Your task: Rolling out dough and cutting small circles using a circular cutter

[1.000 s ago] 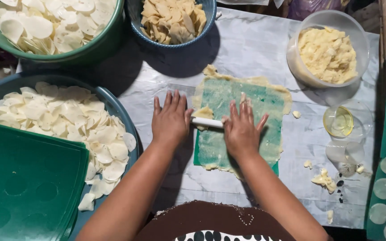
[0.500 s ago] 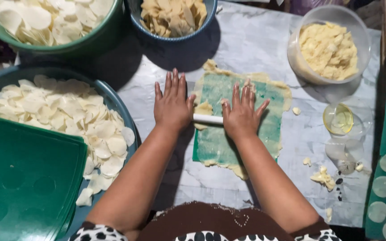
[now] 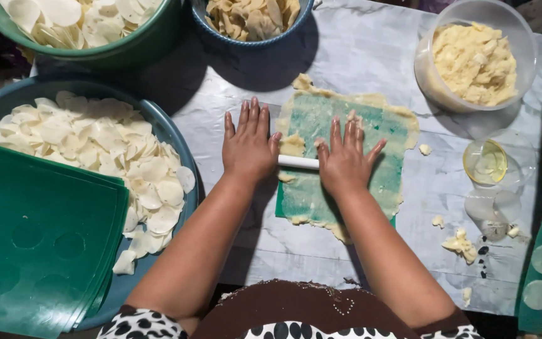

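A thin, pale yellow sheet of dough (image 3: 371, 116), soft and matt, lies on a smooth green plastic mat (image 3: 340, 157). The white plastic roller (image 3: 298, 162) looks glossy, and the grey surface (image 3: 371, 50) has a crinkled plastic sheen.

A home food-making station: beyond the hands stand a tub of pale dough (image 3: 475, 53) and bowls of thin chips (image 3: 255, 16); left of them, a basin of raw rounds (image 3: 95, 150) on a plastic-covered table (image 3: 359, 44).

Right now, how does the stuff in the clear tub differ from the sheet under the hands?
The dough in the clear tub is a lumpy, thick yellow heap; the dough sheet lies flat and so thin that the green mat shows through. The tub dough is contained; the sheet spreads ragged-edged on the table. Both are pale yellow.
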